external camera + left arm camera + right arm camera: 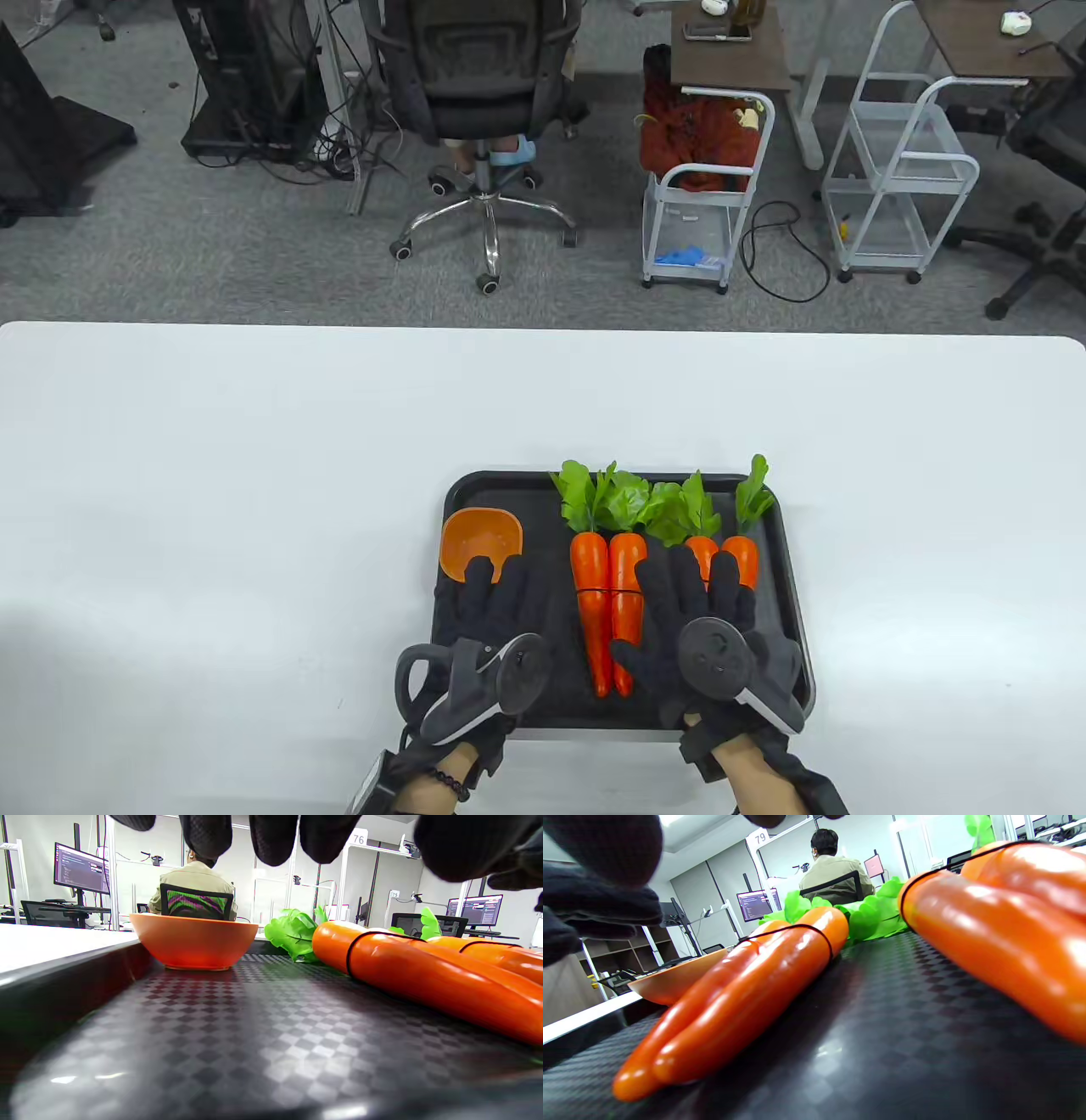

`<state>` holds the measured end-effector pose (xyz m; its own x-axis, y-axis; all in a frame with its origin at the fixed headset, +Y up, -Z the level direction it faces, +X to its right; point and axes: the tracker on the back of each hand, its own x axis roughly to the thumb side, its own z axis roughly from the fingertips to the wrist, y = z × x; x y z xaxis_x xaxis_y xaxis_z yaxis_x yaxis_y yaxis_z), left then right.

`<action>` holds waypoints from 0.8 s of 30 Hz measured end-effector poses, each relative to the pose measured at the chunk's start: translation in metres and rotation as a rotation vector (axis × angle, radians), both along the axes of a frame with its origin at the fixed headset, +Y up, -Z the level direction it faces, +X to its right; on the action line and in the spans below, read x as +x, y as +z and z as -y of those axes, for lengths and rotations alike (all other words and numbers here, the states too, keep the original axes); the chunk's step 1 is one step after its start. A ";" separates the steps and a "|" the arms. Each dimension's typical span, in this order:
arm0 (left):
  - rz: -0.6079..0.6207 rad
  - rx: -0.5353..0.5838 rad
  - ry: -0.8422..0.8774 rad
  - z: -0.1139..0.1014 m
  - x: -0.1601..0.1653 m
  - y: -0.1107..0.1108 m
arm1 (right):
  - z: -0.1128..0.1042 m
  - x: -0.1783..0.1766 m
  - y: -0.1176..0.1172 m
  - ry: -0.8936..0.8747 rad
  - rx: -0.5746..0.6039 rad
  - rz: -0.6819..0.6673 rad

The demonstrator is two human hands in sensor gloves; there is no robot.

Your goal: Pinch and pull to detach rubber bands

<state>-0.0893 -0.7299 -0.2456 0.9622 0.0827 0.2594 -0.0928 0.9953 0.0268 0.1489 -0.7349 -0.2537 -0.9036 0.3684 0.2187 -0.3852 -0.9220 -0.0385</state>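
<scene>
Black tray [462, 497] sits on the white table [254, 475], near its front edge. On the tray: an orange bowl [480, 540] at the back left, and two pairs of toy carrots with green leaves.

Left pair of carrots [607, 607] lies along the tray's middle, bound by a thin black rubber band [607, 588] around the upper part — the band is still on. Right pair of carrots [728, 556] is also banded, its second rubber band [927, 876] clear in the right wrist view.

Left hand [492, 632] lies flat over the tray just in front of the bowl, fingers spread and holding nothing. Right hand [704, 632] lies over the lower part of the right pair — fingers extended, gripping nothing; contact with the carrots cannot be told.
</scene>
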 end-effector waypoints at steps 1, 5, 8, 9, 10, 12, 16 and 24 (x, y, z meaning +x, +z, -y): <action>0.001 -0.002 0.004 0.000 0.000 0.000 | 0.000 0.000 0.000 0.002 -0.001 0.000; 0.003 -0.006 0.000 0.000 0.000 0.000 | 0.000 -0.002 0.000 0.007 -0.003 -0.006; 0.004 -0.010 0.010 0.000 0.000 -0.001 | -0.001 -0.006 -0.002 0.000 -0.014 -0.006; 0.004 -0.008 0.011 0.000 0.000 -0.001 | -0.001 -0.008 -0.003 0.000 -0.012 -0.005; 0.005 -0.006 0.014 0.000 0.000 -0.001 | -0.001 -0.010 -0.004 0.005 -0.015 -0.007; 0.008 -0.009 0.022 0.000 -0.001 -0.001 | -0.003 -0.016 -0.006 0.026 -0.021 -0.002; 0.015 -0.016 0.037 0.000 -0.002 -0.002 | -0.007 -0.029 -0.012 0.092 -0.057 0.027; 0.028 -0.010 0.053 -0.003 -0.007 0.000 | -0.006 -0.051 -0.024 0.160 -0.117 0.085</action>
